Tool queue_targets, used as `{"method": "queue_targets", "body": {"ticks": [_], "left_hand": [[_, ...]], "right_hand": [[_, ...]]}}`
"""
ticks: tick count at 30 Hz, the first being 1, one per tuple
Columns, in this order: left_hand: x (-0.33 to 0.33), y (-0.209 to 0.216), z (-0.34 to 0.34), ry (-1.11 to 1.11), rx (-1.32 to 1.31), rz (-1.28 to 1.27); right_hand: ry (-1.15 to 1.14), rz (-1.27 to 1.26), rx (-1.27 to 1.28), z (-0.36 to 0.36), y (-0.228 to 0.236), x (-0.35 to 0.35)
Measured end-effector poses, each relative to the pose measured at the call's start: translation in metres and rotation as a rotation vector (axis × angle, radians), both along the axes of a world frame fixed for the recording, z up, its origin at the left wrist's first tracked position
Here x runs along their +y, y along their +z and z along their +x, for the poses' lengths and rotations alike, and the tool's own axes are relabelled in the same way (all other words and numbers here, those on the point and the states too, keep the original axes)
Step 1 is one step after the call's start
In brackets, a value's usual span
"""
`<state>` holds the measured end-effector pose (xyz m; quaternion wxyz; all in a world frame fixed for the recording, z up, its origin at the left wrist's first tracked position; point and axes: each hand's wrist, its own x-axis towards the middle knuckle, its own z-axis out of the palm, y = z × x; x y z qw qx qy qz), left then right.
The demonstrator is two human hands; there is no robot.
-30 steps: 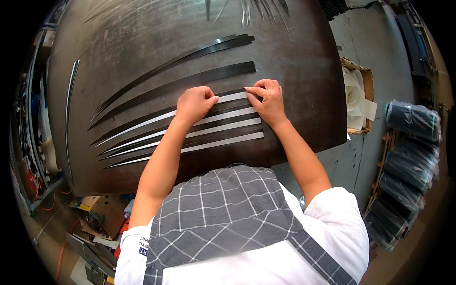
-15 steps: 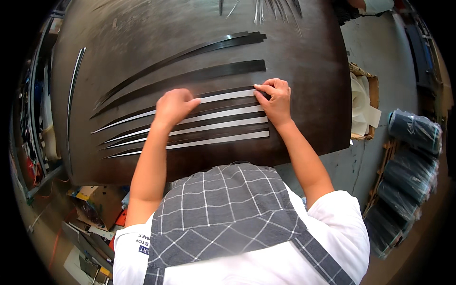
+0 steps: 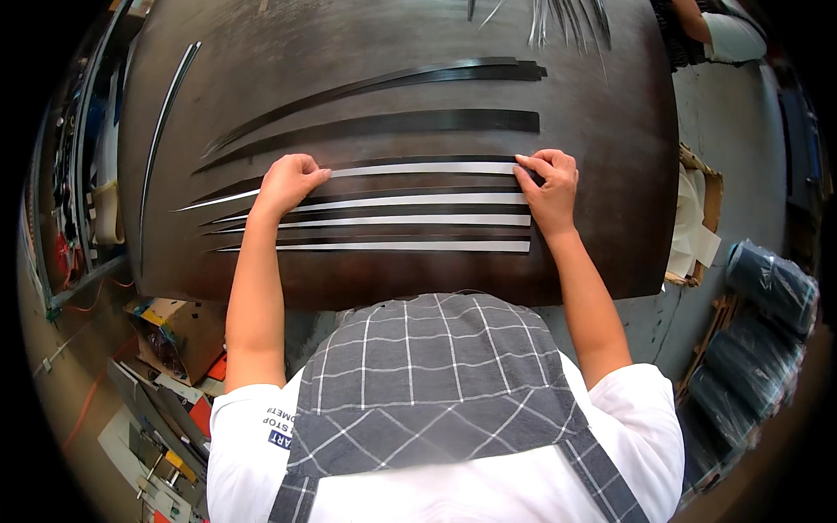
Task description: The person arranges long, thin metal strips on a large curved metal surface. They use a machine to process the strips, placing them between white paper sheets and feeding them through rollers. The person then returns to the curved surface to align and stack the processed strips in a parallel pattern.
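A long white strip (image 3: 423, 170) lies along a black strip (image 3: 392, 161) on the dark table. At its right end my right hand (image 3: 551, 187) has thumb and forefinger pinched on the white strip. Farther left, my left hand (image 3: 292, 181) is closed in a pinch on the same strip, its fingertips partly hidden. Nearer to me lie several more black strips with white strips along them, such as this lowest white strip (image 3: 410, 247). Beyond my hands rest a wide black strip (image 3: 436, 124) and a pair of overlapping black strips (image 3: 418, 78).
A thin dark strip (image 3: 161, 131) lies at the table's left side. Loose pale strands (image 3: 558, 22) lie at the far edge. Another person's arm (image 3: 693, 22) shows at far right. A carton with white sheets (image 3: 693, 218) and plastic-wrapped rolls (image 3: 772, 279) stand right of the table.
My left hand has moved left along the white strip, away from my right hand, which stays at the strip's right end. The whole view has shifted slightly.
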<state>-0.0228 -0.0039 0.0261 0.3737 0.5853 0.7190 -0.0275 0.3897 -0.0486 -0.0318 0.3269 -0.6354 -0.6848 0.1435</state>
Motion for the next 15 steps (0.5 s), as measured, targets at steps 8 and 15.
{"method": "queue_targets", "body": {"ticks": [8,15], "left_hand": [[0.0011,-0.0014,0.0004,-0.023,0.052,0.009],[-0.0019,-0.0077,-0.0055,-0.048,0.051,0.052]], "right_hand": [[-0.005,-0.014,-0.013,-0.0028,0.0034,-0.0009],[-0.002,0.000,-0.019,-0.0036,0.0036,-0.0029]]}}
